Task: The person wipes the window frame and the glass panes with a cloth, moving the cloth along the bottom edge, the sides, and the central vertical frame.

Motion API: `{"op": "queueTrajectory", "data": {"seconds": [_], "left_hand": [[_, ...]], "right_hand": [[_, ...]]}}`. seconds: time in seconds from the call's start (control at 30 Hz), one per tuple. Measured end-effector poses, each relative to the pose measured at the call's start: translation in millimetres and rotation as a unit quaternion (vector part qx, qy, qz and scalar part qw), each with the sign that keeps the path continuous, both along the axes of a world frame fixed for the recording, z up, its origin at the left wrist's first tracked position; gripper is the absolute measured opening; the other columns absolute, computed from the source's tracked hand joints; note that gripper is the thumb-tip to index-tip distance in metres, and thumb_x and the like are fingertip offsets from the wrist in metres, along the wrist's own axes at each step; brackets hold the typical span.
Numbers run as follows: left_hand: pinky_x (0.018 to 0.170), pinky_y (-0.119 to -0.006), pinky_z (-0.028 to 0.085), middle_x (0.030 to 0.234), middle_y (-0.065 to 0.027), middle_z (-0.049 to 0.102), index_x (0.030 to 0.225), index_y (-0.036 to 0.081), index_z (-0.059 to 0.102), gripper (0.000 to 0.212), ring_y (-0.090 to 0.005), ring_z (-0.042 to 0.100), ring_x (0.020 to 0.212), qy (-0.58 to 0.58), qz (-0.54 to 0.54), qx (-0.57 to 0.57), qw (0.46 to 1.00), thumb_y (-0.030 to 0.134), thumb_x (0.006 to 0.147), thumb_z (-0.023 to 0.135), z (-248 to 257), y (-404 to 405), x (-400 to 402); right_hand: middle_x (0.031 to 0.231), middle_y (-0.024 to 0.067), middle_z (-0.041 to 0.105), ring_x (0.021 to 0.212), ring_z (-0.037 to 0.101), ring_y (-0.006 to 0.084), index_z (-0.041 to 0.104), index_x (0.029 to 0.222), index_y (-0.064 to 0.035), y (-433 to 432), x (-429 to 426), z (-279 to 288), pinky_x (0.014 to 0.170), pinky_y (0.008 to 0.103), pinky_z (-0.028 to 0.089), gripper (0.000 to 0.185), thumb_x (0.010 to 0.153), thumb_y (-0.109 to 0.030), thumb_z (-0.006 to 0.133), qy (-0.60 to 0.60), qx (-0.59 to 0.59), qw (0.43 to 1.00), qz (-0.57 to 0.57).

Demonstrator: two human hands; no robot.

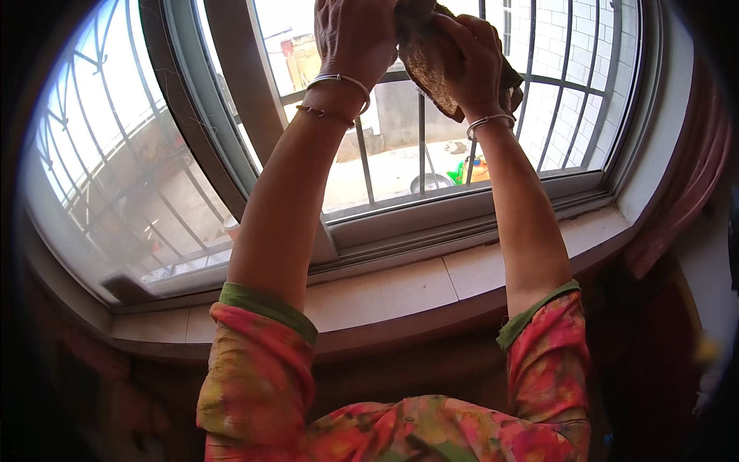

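Observation:
Both my arms reach up in front of a sliding window with a brown and white frame (239, 81). My right hand (470, 60) holds a brown, rough-textured cloth (430, 78), which hangs down below the fingers and shows dark edges on the right. Close to its left, my left hand (355, 37) is raised with its back towards me; its fingers are cut off or hidden at the top edge, so what they grip cannot be told. A greyish part of the cloth lies between the two hands.
Metal bars (422, 138) stand outside the glass. Below the window runs a tiled sill (404, 286). A pink curtain (681, 213) hangs at the right. Beyond the bars are a metal basin (432, 182), an orange and green object (474, 171) and a white tiled wall (577, 58).

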State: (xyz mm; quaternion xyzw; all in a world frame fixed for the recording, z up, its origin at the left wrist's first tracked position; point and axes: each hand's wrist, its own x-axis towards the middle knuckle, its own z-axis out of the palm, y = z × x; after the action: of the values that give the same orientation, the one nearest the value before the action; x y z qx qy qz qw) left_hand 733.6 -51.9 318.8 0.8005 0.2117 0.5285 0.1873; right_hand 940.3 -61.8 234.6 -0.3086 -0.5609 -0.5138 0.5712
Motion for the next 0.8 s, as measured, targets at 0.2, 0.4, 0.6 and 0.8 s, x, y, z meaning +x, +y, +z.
{"op": "queueTrajectory", "data": {"seconds": [0.2,0.4,0.6,0.8], "left_hand": [[0.076,-0.037,0.054,0.098,-0.0064,0.057,0.099,0.010,0.070,0.016,-0.0246,0.060,0.094,0.062,0.270,0.341,0.898,0.010,0.084,0.063,-130.8,4.2,-25.4],[0.076,-0.039,0.052,0.108,-0.0111,0.054,0.109,0.005,0.061,0.029,-0.0287,0.054,0.094,0.175,0.275,0.281,0.903,0.008,0.080,0.065,-244.6,-18.8,-53.2],[0.086,-0.046,0.048,0.123,-0.0200,0.045,0.123,0.005,0.051,0.041,-0.0380,0.048,0.106,0.198,0.278,0.222,0.913,0.002,0.083,0.060,-303.5,-32.0,-52.6],[0.090,-0.047,0.045,0.121,-0.0168,0.044,0.125,0.006,0.052,0.042,-0.0363,0.046,0.109,0.216,0.277,0.180,0.919,0.001,0.085,0.060,-274.4,-20.5,-32.9]], "right_hand": [[0.108,0.0080,0.063,0.098,0.060,0.0293,0.063,0.105,-0.0120,-7.4,-50.2,-88.0,0.085,0.0394,0.049,0.023,0.084,-0.014,0.071,-0.052,-0.161,0.984,0.054],[0.109,-0.0015,0.053,0.102,0.054,0.0184,0.061,0.096,-0.0223,-25.5,-64.2,-173.4,0.089,0.0346,0.044,0.019,0.080,-0.013,0.063,-0.211,-0.361,0.908,0.037],[0.119,-0.0029,0.052,0.108,0.052,0.0153,0.060,0.096,-0.0265,-19.3,-53.4,-190.6,0.094,0.0340,0.041,0.017,0.082,-0.018,0.060,-0.277,-0.339,0.899,0.037],[0.112,-0.0075,0.053,0.103,0.052,0.0106,0.059,0.097,-0.0304,-14.7,-32.7,-177.9,0.088,0.0291,0.043,0.018,0.083,-0.019,0.061,-0.288,-0.266,0.919,0.034]]}}
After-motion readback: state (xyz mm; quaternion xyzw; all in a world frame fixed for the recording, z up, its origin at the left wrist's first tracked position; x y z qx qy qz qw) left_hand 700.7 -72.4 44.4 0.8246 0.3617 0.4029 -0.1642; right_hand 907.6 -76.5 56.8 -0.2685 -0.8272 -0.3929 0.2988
